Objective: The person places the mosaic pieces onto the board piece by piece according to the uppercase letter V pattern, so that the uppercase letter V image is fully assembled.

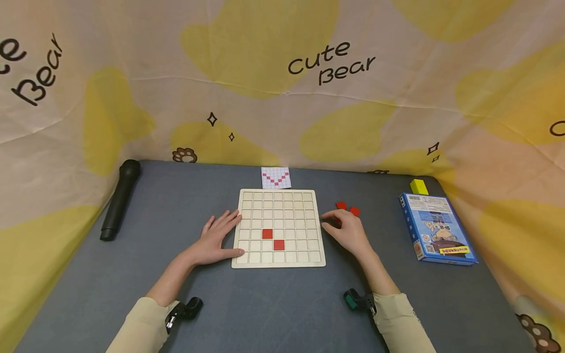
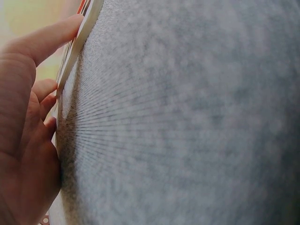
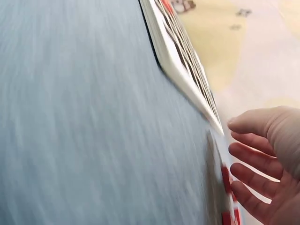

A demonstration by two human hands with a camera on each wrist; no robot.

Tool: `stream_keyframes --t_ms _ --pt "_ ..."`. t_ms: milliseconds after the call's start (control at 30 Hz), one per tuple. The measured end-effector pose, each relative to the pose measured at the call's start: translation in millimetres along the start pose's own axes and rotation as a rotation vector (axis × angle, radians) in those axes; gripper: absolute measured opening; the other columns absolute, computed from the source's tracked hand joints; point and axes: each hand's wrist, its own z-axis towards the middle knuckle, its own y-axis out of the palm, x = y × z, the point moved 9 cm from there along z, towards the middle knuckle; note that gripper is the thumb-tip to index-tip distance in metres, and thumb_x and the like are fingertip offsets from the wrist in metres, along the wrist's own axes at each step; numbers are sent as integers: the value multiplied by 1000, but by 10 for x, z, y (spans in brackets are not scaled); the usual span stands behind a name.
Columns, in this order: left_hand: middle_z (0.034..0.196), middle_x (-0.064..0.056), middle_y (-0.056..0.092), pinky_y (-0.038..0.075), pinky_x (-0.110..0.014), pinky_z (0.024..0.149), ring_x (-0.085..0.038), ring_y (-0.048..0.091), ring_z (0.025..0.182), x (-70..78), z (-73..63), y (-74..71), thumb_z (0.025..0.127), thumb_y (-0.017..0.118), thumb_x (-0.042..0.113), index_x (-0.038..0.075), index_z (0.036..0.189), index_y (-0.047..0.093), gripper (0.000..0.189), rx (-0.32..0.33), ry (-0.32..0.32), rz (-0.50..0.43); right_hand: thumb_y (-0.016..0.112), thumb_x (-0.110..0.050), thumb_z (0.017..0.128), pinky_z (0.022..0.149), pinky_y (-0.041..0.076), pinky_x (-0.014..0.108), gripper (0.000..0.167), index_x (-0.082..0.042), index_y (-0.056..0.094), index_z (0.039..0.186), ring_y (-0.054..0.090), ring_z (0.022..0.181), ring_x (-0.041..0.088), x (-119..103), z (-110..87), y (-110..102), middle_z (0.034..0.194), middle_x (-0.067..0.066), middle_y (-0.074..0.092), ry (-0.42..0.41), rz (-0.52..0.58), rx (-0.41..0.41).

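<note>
A square cream grid board (image 1: 300,262) lies on the table, with one red square tile (image 1: 267,234) and another red tile (image 1: 279,244) set diagonally in its cells. My left hand (image 1: 214,243) rests at the board's left side, fingers spread, with thumb and fingertips touching its edge. Just off the right edge is my right hand (image 1: 348,231), fingers loosely bent; nothing shows between them in the right wrist view. Beyond its knuckles lie loose red tiles (image 1: 341,205). A small pattern card (image 1: 276,177), printed with a V of red squares, sits behind the board.
At the right stands a blue game box (image 1: 439,230) lying flat, with a yellow block (image 1: 418,187) behind it. A black microphone-shaped object (image 1: 120,201) lies at the far left. A printed cloth (image 1: 273,98) hangs behind and beside the dark grey table (image 1: 273,309).
</note>
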Motion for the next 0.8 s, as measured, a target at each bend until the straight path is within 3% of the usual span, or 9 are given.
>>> stream_keyframes --t_ms 200,467,800 --pt "160 -13 20 -5 -59 112 -35 9 148 -5 1 1 83 73 46 6 154 28 93 1 -2 3 76 -12 83 87 45 50 22 -6 74 104 60 97 33 220 -39 -198 106 14 69 39 -71 22" --pt "161 -12 20 -4 -59 112 -35 9 148 -19 3 7 83 73 46 6 154 28 93 -2 -7 8 77 -11 83 88 45 52 24 -5 73 106 60 97 34 308 -70 -223 105 15 69 48 -90 -3" --pt "160 -12 21 -4 -59 111 -35 10 148 -5 -2 -3 83 73 46 6 154 28 93 0 -1 5 80 -12 82 82 51 45 25 -8 73 105 65 91 26 179 -3 -116 102 9 69 50 38 8"
